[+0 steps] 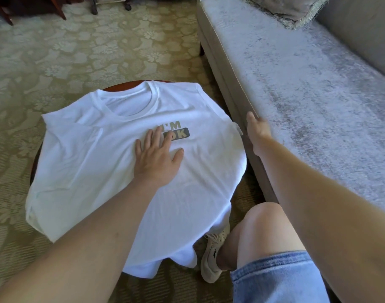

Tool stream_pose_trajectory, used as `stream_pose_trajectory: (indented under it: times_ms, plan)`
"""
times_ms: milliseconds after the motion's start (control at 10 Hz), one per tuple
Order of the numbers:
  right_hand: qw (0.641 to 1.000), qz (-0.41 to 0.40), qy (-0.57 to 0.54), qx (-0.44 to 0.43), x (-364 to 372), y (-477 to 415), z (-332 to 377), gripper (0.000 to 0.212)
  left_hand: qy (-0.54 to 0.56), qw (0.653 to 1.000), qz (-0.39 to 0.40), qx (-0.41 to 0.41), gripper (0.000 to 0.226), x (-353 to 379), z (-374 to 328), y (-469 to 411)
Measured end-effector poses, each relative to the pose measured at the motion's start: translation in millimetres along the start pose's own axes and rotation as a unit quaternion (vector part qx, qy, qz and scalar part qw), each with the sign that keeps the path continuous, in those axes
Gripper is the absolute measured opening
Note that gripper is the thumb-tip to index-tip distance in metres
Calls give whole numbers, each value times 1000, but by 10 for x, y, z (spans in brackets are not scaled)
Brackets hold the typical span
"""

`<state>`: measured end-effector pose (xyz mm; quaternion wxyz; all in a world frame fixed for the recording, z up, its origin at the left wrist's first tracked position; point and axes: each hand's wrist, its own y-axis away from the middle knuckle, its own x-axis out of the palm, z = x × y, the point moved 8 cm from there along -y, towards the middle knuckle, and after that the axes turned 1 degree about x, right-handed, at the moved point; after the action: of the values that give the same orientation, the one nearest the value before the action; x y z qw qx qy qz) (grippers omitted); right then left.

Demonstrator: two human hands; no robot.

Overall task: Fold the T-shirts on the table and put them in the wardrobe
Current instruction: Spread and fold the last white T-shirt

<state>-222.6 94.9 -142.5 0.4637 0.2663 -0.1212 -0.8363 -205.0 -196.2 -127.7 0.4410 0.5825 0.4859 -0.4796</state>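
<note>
Head view: T-shirt (95, 154) lies face-up, draped over round counter (34, 165). Left grip (158, 157) flat on it, fingers spread; I judge this anchors the cloth. Right grip (256, 133) at its sleeve edge; fingers hidden, I cannot tell its state.

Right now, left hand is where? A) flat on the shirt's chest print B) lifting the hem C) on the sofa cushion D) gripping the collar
A: the left hand lies flat on the white T-shirt, with its straight fingers covering part of the "I'M OK" print.
</note>
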Motion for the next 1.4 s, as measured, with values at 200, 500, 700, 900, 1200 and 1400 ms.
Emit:
stream_pose_trajectory:
  times_ms: [200, 500, 700, 900, 1200, 1400]
  plan:
    - [984, 148, -93, -37, 322, 73, -55, 67, 1, 1000, 2, -2, 67, 6, 9, -4]
    - [979, 32, -196, -38, 212, -97, 189, 30, -1, 1000, -7, -1, 67, -9, 9, -10]
    - [836, 102, 322, -432, 832, 881, 698, 50, 72, 997, -9, 0, 68, -52, 31, -15]
    - [706, 160, 532, -439, 1092, 1092, 267, 48, 96, 992, -62, -48, 61, -395, 497, 85]
    - [759, 54, 441, -477, 1143, 1239, 457, 25, -7, 973, 57, -225, 75, -200, 1564, 369]
    - [826, -9, 382, -413, 1226, 1063, 437, 30, -1, 975, 11, -220, 76, -202, 1570, 358]
